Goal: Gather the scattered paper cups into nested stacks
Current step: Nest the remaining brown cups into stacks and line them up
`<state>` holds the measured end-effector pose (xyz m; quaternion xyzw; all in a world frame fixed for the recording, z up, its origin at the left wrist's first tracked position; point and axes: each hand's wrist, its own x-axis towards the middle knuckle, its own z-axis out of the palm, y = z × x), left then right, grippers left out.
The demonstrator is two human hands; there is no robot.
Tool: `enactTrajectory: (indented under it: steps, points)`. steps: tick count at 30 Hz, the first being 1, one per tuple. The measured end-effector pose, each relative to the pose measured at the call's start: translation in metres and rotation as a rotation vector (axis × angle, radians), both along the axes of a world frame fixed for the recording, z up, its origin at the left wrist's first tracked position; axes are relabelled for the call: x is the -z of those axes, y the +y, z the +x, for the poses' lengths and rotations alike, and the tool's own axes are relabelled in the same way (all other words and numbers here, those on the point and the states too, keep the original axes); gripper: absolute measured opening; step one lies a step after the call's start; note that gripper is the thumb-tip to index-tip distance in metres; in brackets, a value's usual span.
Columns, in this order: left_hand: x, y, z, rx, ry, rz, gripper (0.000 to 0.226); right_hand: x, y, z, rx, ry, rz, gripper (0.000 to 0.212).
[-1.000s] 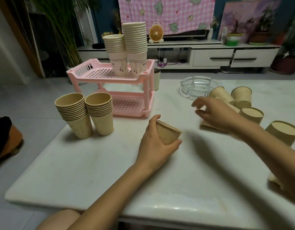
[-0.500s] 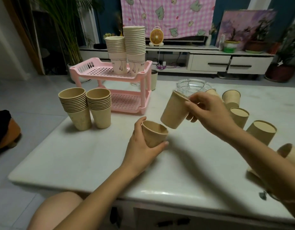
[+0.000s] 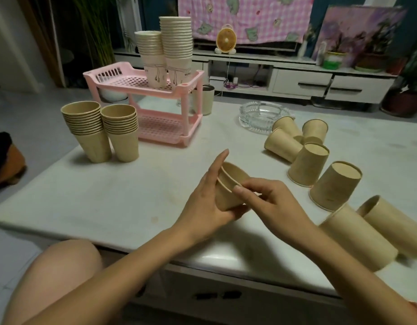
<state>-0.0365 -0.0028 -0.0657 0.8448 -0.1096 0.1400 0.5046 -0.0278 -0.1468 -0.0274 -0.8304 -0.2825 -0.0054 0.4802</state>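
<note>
Two tan paper cups sit nested together [image 3: 228, 186] at the middle of the white table [image 3: 109, 195]. My left hand [image 3: 202, 202] wraps around their side and base. My right hand [image 3: 263, 200] pinches the inner cup's rim with thumb and fingers. Several loose tan cups [image 3: 308, 164] lie scattered on the right, some upside down, some on their sides. Two finished tan stacks [image 3: 102, 130] stand upright at the left.
A pink two-tier rack [image 3: 156, 90] at the back left carries two tall stacks of white cups [image 3: 165, 52]. A glass ashtray [image 3: 261, 113] sits behind the loose cups. A metal tumbler [image 3: 206, 99] stands by the rack. My knee shows below the table's front edge.
My right hand lifted a cup from the right-hand pile, carried it over, and pushed it into the cup in my left hand. The camera view shifted down and closer.
</note>
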Motion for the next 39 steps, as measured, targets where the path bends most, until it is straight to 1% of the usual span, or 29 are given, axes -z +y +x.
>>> enactTrajectory:
  steps: [2,3,4,6,8,9,10,12,13,14,15,16,18,20,21,24,25,26,27,28,29,30,32,33,34,36,37,38,39]
  points:
    - [-0.002,0.002,0.000,0.005,-0.026,0.037,0.084,-0.002,-0.008,0.000,-0.020,-0.033,-0.043,0.026]
    - [-0.003,0.002,0.001,0.000,-0.045,0.055,0.079,-0.004,-0.015,0.001,0.002,-0.082,-0.073,0.029]
    - [-0.004,0.004,0.002,-0.009,-0.069,0.068,0.075,-0.009,-0.022,0.005,0.058,-0.146,-0.105,0.030]
    - [-0.002,0.002,0.005,-0.019,-0.089,0.071,0.071,-0.020,-0.046,0.019,0.245,-0.254,-0.172,0.028]
    - [0.001,-0.003,0.006,-0.010,-0.073,0.091,0.071,-0.032,-0.076,0.045,0.445,-0.330,-0.305,0.036]
    - [0.002,-0.004,0.006,0.003,-0.066,0.115,0.072,-0.037,-0.090,0.059,0.538,-0.314,-0.408,0.045]
    - [0.004,-0.005,0.005,0.015,-0.067,0.139,0.072,-0.042,-0.101,0.071,0.618,-0.256,-0.519,0.056]
    - [0.005,-0.007,0.004,0.026,-0.073,0.157,0.071,-0.048,-0.117,0.088,0.687,-0.026,-0.697,0.077]
    - [0.006,-0.007,0.004,0.022,-0.072,0.151,0.070,-0.049,-0.120,0.091,0.666,0.116,-0.744,0.081]
    - [0.006,-0.007,0.005,0.013,-0.069,0.140,0.069,-0.048,-0.121,0.092,0.619,0.237,-0.788,0.079]
    - [0.006,-0.007,0.005,0.001,-0.065,0.134,0.070,-0.045,-0.120,0.090,0.563,0.310,-0.825,0.072]
    - [0.005,-0.007,0.006,-0.012,-0.062,0.126,0.071,-0.043,-0.119,0.089,0.518,0.320,-0.853,0.065]
    - [0.004,-0.006,0.007,-0.025,-0.064,0.107,0.071,-0.044,-0.116,0.084,0.481,0.271,-0.848,0.056]
    - [0.005,-0.006,0.007,-0.030,-0.058,0.091,0.070,-0.051,-0.115,0.078,0.467,0.236,-0.788,0.053]
    - [0.006,-0.006,0.008,-0.029,-0.057,0.088,0.070,-0.055,-0.114,0.073,0.465,0.210,-0.713,0.052]
    - [0.006,-0.007,0.007,-0.032,-0.049,0.076,0.074,-0.059,-0.097,0.053,0.490,-0.006,-0.349,0.047]
    - [0.006,-0.007,0.007,-0.034,-0.046,0.065,0.077,-0.056,-0.086,0.047,0.478,-0.017,-0.169,0.047]
    - [0.006,-0.008,0.006,-0.030,-0.047,0.051,0.080,-0.052,-0.073,0.040,0.433,0.051,0.031,0.049]
    - [0.006,-0.007,0.005,-0.028,-0.044,0.039,0.083,-0.047,-0.059,0.034,0.363,0.162,0.214,0.054]
    - [0.005,-0.007,0.005,-0.023,-0.040,0.032,0.086,-0.041,-0.048,0.032,0.295,0.256,0.326,0.059]
    - [0.005,-0.005,0.004,-0.016,-0.034,0.030,0.091,-0.035,-0.039,0.029,0.248,0.308,0.347,0.061]
    - [0.004,-0.004,0.003,-0.012,-0.029,0.028,0.096,-0.030,-0.035,0.029,0.213,0.305,0.284,0.059]
    - [0.001,0.001,0.001,-0.007,-0.031,0.052,0.100,-0.027,-0.033,0.026,0.169,0.191,0.028,0.058]
    - [-0.001,0.004,0.000,-0.002,-0.041,0.099,0.098,-0.027,-0.035,0.025,0.145,0.119,-0.104,0.064]
    - [-0.004,0.006,0.000,0.015,-0.049,0.174,0.094,-0.026,-0.038,0.023,0.118,0.057,-0.192,0.071]
    - [-0.008,0.011,-0.002,0.064,-0.053,0.333,0.084,-0.023,-0.041,0.018,0.039,-0.048,-0.298,0.083]
    - [-0.010,0.013,-0.003,0.092,-0.052,0.401,0.082,-0.022,-0.041,0.015,-0.001,-0.105,-0.351,0.084]
    - [-0.011,0.014,-0.002,0.117,-0.056,0.462,0.084,-0.020,-0.041,0.013,-0.032,-0.166,-0.405,0.079]
    - [-0.010,0.015,-0.002,0.130,-0.060,0.509,0.086,-0.018,-0.042,0.012,-0.056,-0.211,-0.441,0.070]
